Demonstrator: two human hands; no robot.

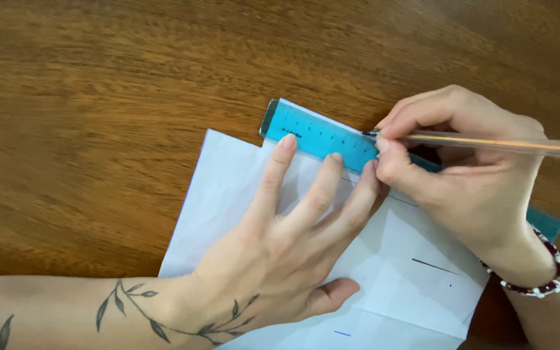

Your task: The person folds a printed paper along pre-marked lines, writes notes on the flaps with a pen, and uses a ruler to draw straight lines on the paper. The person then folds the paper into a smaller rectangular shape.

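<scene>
A white sheet of paper (416,285) with fold creases and a few short pen marks lies on a brown wooden table (98,97). A translucent blue ruler (315,133) rests slantwise across its upper edge. My left hand (280,253) lies flat on the paper, three fingertips pressing the ruler down. My right hand (468,168) grips a clear pen (520,145), whose tip touches the ruler's far edge beside my left fingers. The ruler's right end (546,223) pokes out beneath my right wrist.
A red and white beaded bracelet (542,282) circles my right wrist. A leafy vine tattoo (163,311) runs along my left forearm. Bare wood stretches to the left and behind the paper.
</scene>
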